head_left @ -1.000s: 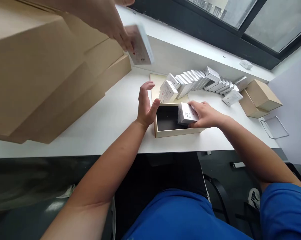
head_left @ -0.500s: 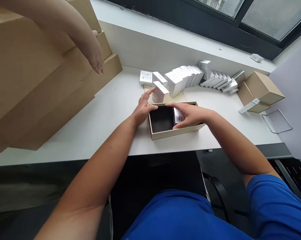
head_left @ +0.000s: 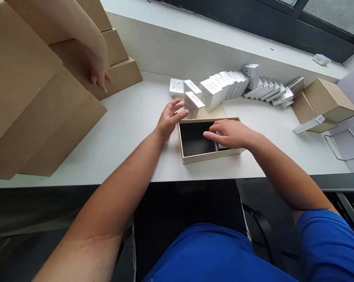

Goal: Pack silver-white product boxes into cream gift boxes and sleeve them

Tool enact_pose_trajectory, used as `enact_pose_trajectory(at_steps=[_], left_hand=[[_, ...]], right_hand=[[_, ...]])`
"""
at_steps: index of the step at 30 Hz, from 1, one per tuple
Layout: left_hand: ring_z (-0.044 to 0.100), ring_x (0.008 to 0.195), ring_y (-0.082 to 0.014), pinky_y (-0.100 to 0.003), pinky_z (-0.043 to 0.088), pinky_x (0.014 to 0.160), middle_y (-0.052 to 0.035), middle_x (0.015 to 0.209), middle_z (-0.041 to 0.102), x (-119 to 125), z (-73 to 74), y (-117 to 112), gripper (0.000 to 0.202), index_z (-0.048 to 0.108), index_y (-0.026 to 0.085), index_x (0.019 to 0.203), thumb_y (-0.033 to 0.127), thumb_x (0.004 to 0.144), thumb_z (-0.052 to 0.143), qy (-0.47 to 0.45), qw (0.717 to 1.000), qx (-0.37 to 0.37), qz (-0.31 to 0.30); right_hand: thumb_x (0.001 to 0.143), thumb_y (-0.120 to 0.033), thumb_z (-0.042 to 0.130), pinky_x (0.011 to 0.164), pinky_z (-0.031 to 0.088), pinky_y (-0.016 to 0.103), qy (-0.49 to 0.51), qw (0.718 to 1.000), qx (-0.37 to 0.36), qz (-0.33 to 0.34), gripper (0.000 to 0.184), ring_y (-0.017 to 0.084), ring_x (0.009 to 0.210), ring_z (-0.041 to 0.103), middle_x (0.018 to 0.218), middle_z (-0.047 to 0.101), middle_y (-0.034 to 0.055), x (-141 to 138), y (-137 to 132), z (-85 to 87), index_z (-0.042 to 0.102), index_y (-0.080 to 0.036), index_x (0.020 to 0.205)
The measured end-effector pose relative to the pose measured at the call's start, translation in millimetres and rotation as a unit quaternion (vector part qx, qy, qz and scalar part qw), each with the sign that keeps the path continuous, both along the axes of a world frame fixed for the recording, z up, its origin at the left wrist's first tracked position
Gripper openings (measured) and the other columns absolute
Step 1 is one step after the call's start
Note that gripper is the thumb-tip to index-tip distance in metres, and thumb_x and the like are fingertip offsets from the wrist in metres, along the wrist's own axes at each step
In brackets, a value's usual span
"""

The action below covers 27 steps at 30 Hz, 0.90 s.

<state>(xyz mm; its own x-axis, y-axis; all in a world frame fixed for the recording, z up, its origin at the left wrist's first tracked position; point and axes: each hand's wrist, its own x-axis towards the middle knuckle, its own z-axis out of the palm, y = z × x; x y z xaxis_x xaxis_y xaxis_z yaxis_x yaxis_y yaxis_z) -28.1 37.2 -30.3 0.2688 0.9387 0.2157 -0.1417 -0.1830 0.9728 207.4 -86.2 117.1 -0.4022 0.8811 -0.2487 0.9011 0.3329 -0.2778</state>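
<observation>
Your work centres on the open box [head_left: 212, 156], which lies on the table [head_left: 129, 137] in front of you, its dark inside facing up. A small carton [head_left: 220, 147] sits in the right part of this box. Your right hand [head_left: 228, 133] covers most of it; only slivers of its pale side show below the palm, and its print cannot be read.

Your right hand is palm down over the box, forearm running in from the right. The thumb points left, above the dark bottom. The other fingers curl downward and their tips are out of sight, so you cannot tell whether they are clamped on the carton.

Your left hand [head_left: 168, 117] is at the rear left corner of the box, fingers apart and gripping nothing. Its thumb and index finger point at the front carton [head_left: 193, 105], standing behind the box; contact cannot be confirmed.

Beneath that carton is a pale board [head_left: 216, 113], partly hidden by the cartons on it. The row of cartons [head_left: 220, 86] leans behind, each piece overlapping the next.

To your left, a co-worker's hand [head_left: 98, 74] hangs, fingers pointing down, in front of the stacked brown boxes [head_left: 35, 129]. The left picture edge cuts off this stack; the top edge cuts off the window [head_left: 335, 13].
</observation>
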Motion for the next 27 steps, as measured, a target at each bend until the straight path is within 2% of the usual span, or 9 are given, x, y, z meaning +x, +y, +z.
enact_pose_trajectory(at_steps=[3,5,7,11,14,17,19,23,27], left_hand=[[0.055,0.151,-0.0386,-0.057,0.042,0.129,-0.0167,0.152,0.064,1.6,0.5,1.5,0.091,0.059,0.027,0.140,0.070,0.067,0.091,-0.015,0.999,-0.014,0.036],[0.060,0.146,-0.0384,-0.057,0.045,0.126,-0.0164,0.148,0.067,4.0,1.6,2.8,0.090,0.061,0.026,0.138,0.070,0.066,0.091,-0.016,0.999,-0.016,0.042],[0.062,0.144,-0.0376,-0.056,0.046,0.126,-0.0149,0.146,0.070,6.6,4.2,3.0,0.083,0.065,0.026,0.135,0.069,0.069,0.090,-0.022,0.999,-0.008,0.021],[0.056,0.151,-0.0353,-0.053,0.043,0.130,-0.0127,0.149,0.070,8.2,11.5,-0.3,0.065,0.070,0.024,0.127,0.057,0.075,0.088,-0.036,0.999,0.014,-0.027],[0.057,0.149,-0.0355,-0.055,0.044,0.128,-0.0126,0.149,0.069,6.1,13.3,-1.5,0.061,0.069,0.023,0.127,0.045,0.073,0.086,-0.035,0.999,0.003,-0.041],[0.062,0.142,-0.0355,-0.058,0.045,0.127,-0.0125,0.146,0.071,2.4,12.2,0.0,0.064,0.067,0.023,0.128,0.033,0.067,0.083,-0.034,0.998,-0.016,-0.049],[0.066,0.135,-0.0348,-0.058,0.046,0.126,-0.0126,0.139,0.073,-0.1,12.2,0.7,0.067,0.067,0.022,0.126,0.028,0.062,0.087,-0.024,0.999,-0.017,-0.037],[0.070,0.125,-0.0338,-0.054,0.052,0.119,-0.0105,0.125,0.076,-3.1,17.1,-1.8,0.069,0.069,0.021,0.115,0.032,0.054,0.099,-0.001,1.000,-0.002,-0.007],[0.069,0.124,-0.0347,-0.052,0.053,0.116,-0.0097,0.121,0.077,-3.8,22.2,-7.0,0.064,0.076,0.020,0.110,0.036,0.053,0.102,0.025,1.000,-0.008,-0.013]], right_hand=[[0.104,-0.063,0.052,0.086,0.050,0.037,0.104,0.988,0.116,-0.021,0.045,0.024,0.100,0.069,0.105,0.077,0.0063,-1.6,11.4,14.4,0.072,-0.023,0.100],[0.106,-0.061,0.050,0.093,0.053,0.038,0.145,0.966,0.208,-0.048,0.044,0.025,0.106,0.069,0.109,0.076,0.0071,-9.1,34.2,21.1,0.070,-0.023,0.106],[0.110,-0.058,0.044,0.100,0.053,0.041,0.154,0.950,0.259,-0.080,0.043,0.027,0.115,0.069,0.115,0.074,0.0086,-23.0,67.4,20.4,0.068,-0.022,0.113],[0.106,-0.050,0.054,0.112,0.048,0.054,0.074,0.967,0.208,-0.124,0.034,0.037,0.129,0.064,0.120,0.073,0.0144,-57.5,134.7,1.1,0.063,-0.020,0.120],[0.100,-0.037,0.061,0.120,0.038,0.061,0.008,0.974,0.179,-0.141,0.025,0.040,0.133,0.061,0.121,0.072,0.0185,-75.4,160.7,-10.3,0.062,-0.016,0.114],[0.091,-0.023,0.063,0.125,0.030,0.065,-0.003,0.980,0.159,-0.122,0.018,0.036,0.122,0.067,0.115,0.074,0.0156,-81.5,167.5,-13.0,0.062,-0.016,0.108],[0.087,-0.021,0.066,0.124,0.031,0.065,0.012,0.983,0.154,-0.102,0.019,0.033,0.114,0.069,0.112,0.075,0.0126,-80.9,168.1,-15.0,0.062,-0.018,0.105],[0.091,-0.032,0.066,0.114,0.044,0.062,0.084,0.977,0.178,-0.075,0.020,0.035,0.114,0.068,0.110,0.074,0.0115,-74.6,164.5,-24.9,0.059,-0.022,0.107],[0.102,-0.040,0.051,0.105,0.051,0.056,0.136,0.965,0.199,-0.103,0.019,0.034,0.116,0.067,0.111,0.072,0.0111,-65.6,153.4,-24.8,0.054,-0.025,0.112]])
